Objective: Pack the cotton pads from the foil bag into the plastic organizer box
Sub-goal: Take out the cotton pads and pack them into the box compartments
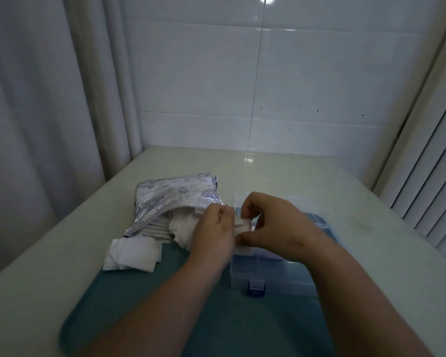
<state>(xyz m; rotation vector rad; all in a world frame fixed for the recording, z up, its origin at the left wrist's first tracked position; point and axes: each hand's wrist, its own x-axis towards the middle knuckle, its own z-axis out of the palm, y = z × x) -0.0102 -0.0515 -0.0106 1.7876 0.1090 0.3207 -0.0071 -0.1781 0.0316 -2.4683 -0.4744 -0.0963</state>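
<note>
Both hands meet over the near-left part of the box: the left hand and right hand each pinch an end of one white cotton pad, its length running nine to three. The foil bag lies at ten o'clock, its mouth open towards six and spilling pads. Loose pads sit at eight. The clear plastic box, with a blue latch, rests on a green mat.

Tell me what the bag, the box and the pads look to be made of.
Foil bag: shiny silvery film printed with shell drawings, crinkled and glinting, likely metallised plastic.
Organizer box: clear, glossy, rigid-looking plastic, judging by its see-through walls; its latch is blue.
Cotton pads: white, matte, soft-looking fibre, probably cotton; they fold and slump.
</note>
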